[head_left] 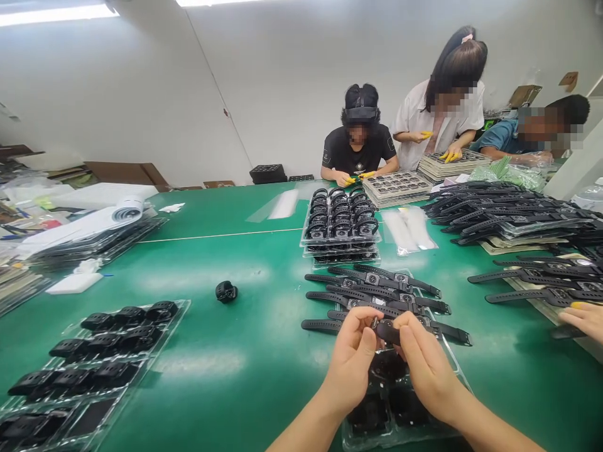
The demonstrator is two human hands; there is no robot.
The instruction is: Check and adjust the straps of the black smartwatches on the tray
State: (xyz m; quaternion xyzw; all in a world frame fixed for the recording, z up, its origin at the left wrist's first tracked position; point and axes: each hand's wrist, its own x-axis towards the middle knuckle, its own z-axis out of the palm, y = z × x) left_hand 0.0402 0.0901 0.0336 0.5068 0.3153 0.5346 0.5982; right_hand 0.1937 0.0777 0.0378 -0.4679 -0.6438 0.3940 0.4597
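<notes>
Between my two hands is a black smartwatch (pixel 389 333), its strap curled upward. My left hand (pixel 352 359) pinches the strap near what looks like its buckle end. On the other side, the fingers of my right hand (pixel 428 367) grip the strap's dark band. Some of the watch is hidden behind my fingers. Below my hands lies a clear plastic tray (pixel 351 439) with dark compartments. Several black watches with straps laid out flat (pixel 346 295) rest across the tray's far part, just beyond my fingertips.
A single watch (pixel 226 292) sits on the green table (pixel 264 376). Curled watches fill much of a clear tray (pixel 181 312) at left. Stacked trays of watches (pixel 340 235) stand ahead, more strapped watches (pixel 513 210) at right. Co-workers are across the table; another person's hand (pixel 586 320) reaches in at right.
</notes>
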